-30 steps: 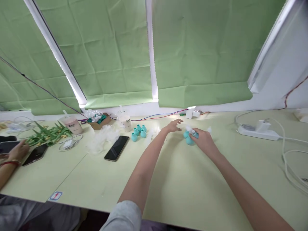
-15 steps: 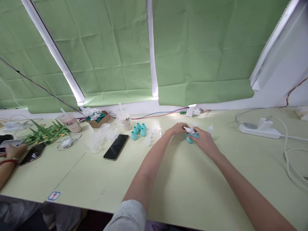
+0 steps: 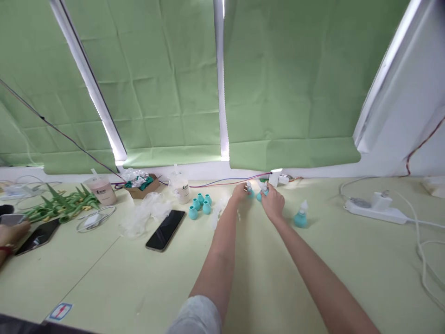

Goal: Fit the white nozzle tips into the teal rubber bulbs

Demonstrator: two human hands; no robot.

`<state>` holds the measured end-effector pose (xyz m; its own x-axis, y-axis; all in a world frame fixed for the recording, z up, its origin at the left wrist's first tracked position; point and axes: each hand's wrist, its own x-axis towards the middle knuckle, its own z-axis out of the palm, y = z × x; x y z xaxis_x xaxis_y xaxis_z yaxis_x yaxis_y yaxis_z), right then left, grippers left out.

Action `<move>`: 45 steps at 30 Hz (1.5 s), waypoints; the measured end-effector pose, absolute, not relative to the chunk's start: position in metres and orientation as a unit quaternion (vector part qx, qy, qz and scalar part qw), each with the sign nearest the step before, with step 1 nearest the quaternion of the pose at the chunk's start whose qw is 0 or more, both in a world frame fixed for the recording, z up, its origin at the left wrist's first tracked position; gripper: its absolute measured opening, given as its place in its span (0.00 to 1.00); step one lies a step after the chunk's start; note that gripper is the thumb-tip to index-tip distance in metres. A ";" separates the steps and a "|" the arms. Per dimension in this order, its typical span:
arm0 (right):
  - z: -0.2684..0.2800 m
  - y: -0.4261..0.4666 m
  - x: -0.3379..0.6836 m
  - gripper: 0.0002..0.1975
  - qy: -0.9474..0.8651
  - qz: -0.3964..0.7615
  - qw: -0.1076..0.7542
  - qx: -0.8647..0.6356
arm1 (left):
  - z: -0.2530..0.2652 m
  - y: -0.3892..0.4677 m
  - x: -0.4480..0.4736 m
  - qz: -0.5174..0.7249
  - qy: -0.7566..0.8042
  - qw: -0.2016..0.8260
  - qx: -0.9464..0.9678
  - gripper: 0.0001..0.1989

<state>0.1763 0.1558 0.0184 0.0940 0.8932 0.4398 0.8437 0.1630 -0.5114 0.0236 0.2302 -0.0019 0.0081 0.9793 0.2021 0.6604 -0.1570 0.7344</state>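
My left hand [image 3: 239, 191] is closed with its fingertips on a small teal bottle [image 3: 251, 193] that has a pale pointed top. Beside it, my right hand [image 3: 273, 202] grips another small teal bottle [image 3: 259, 196], its white tip showing above the fingers. To the right of my right forearm a third such bottle [image 3: 301, 219] stands upright with a translucent white nozzle. Left of my hands, several teal bottles [image 3: 200, 200] stand topless with open necks. White translucent pieces [image 3: 218, 211] lie next to them, partly hidden by my left forearm.
A black phone [image 3: 166, 230], crumpled clear plastic [image 3: 146, 215], a lidded cup [image 3: 181, 188], a pink drink [image 3: 103, 191] and a cardboard box [image 3: 143, 188] are to the left. A power strip [image 3: 377, 212] with cables lies at right. Another person's hand [image 3: 14, 232] is at far left.
My hands have come apart and shifted left and toward the wall, each now at its own bottle. The bottle on the right, hidden behind my right hand before, now shows fully.
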 end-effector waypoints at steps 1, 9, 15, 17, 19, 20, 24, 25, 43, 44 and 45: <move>0.015 0.160 0.170 0.22 -0.660 0.045 0.362 -0.657 | -0.004 0.232 0.022 0.360 0.610 0.224 0.669 0.16; -0.022 0.182 0.157 0.23 -0.675 0.152 0.383 -0.612 | -0.017 0.241 0.021 0.342 0.569 0.273 0.696 0.19; -0.021 0.186 0.160 0.22 -0.671 0.191 0.383 -0.605 | -0.019 0.249 0.018 0.302 0.574 0.319 0.691 0.20; -0.021 0.186 0.160 0.23 -0.657 0.190 0.405 -0.607 | -0.017 0.249 0.017 0.285 0.578 0.334 0.688 0.21; -0.022 0.184 0.160 0.24 -0.638 0.191 0.424 -0.614 | -0.015 0.248 0.016 0.269 0.586 0.348 0.681 0.24; -0.022 0.183 0.161 0.24 -0.631 0.193 0.427 -0.618 | -0.014 0.247 0.015 0.262 0.591 0.354 0.676 0.26; -0.022 0.178 0.164 0.24 -0.617 0.154 0.409 -0.655 | -0.007 0.243 0.010 0.240 0.612 0.370 0.657 0.34; -0.022 0.177 0.164 0.24 -0.611 0.142 0.403 -0.666 | -0.005 0.241 0.009 0.235 0.614 0.373 0.654 0.34; -0.022 0.162 0.173 0.21 -0.587 0.156 0.372 -0.701 | 0.029 0.209 0.002 0.203 0.623 0.362 0.663 0.30; -0.023 0.163 0.172 0.21 -0.585 0.163 0.380 -0.697 | 0.030 0.209 0.001 0.197 0.626 0.359 0.663 0.29; -0.024 0.163 0.172 0.21 -0.585 0.169 0.387 -0.692 | 0.031 0.209 0.000 0.192 0.629 0.356 0.664 0.29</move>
<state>0.1718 0.1631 -0.0243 0.2571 0.9413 0.2186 0.6791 -0.0151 -0.7339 0.0002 0.2086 0.0313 0.1345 0.9721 -0.1922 0.6982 0.0447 0.7145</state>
